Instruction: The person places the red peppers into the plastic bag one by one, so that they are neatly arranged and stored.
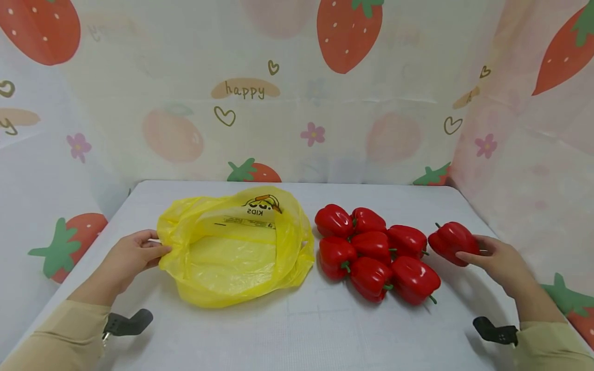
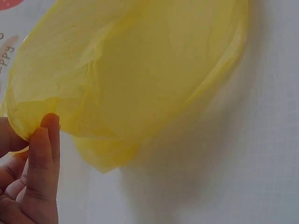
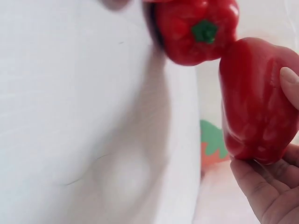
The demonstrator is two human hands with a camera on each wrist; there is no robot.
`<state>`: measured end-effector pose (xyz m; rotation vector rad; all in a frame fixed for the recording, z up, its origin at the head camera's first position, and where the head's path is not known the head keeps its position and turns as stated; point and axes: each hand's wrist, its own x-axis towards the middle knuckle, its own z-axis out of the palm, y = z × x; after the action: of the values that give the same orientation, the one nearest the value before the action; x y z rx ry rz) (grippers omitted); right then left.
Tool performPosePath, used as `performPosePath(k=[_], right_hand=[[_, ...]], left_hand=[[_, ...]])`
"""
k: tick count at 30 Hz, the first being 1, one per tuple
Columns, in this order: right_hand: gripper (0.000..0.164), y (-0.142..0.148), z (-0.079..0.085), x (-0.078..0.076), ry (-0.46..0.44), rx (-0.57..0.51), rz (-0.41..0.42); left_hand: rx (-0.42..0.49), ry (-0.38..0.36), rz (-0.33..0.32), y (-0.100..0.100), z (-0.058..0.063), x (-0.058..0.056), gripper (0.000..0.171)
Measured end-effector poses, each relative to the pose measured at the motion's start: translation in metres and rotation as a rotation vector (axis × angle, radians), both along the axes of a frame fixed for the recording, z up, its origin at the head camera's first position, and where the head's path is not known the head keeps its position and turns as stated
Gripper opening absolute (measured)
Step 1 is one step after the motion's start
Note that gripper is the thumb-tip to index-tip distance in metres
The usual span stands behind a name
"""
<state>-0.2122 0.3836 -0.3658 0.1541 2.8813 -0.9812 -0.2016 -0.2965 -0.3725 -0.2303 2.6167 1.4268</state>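
Note:
A yellow plastic bag [image 1: 241, 252] lies on the table with its mouth spread wide. At its left edge my left hand [image 1: 132, 257] pinches the rim; the left wrist view shows thumb and fingertips on the thin film [image 2: 140, 60]. On the right, my right hand [image 1: 503, 260] holds a red bell pepper [image 1: 452, 242], its green stem pointing up and left in the head view. In the right wrist view the thumb lies along the side of that pepper [image 3: 257, 102] and the fingers are at its end. Several more red bell peppers [image 1: 371, 245] sit clustered between bag and right hand.
The white table [image 1: 301, 335] has its back edge against a curtain [image 1: 287, 118] printed with strawberries and hearts, which also hangs at both sides. Dark wrist-mounted pieces [image 1: 129, 323] show at both sleeves.

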Motion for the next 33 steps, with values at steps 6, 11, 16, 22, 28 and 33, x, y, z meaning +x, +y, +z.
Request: performPosePath(k=[6,11,16,22,28,33], right_hand=[[0.086,-0.011,0.018,-0.006,0.056,-0.008,0.044],[0.086,-0.023,0.033,-0.012,0.066,-0.002,0.063],[0.085,-0.039,0.044,-0.020,0.076,-0.008,0.094],[0.080,-0.060,0.051,-0.030,0.119,-0.052,0.151],[0.076,-0.082,0.057,-0.041,0.164,-0.042,0.203],[0.072,-0.100,0.062,-0.048,0.205,-0.083,0.242]], left_hand=[[0.004,-0.002,0.000,0.000,0.001,0.001,0.055],[0.008,-0.006,0.001,0.001,0.001,0.001,0.054],[0.011,-0.001,-0.002,0.001,0.001,0.002,0.054],[0.011,-0.005,-0.005,0.000,0.001,0.002,0.056],[0.020,-0.002,-0.001,0.000,0.001,0.001,0.056],[0.018,-0.002,0.005,-0.001,0.000,0.001,0.056]])
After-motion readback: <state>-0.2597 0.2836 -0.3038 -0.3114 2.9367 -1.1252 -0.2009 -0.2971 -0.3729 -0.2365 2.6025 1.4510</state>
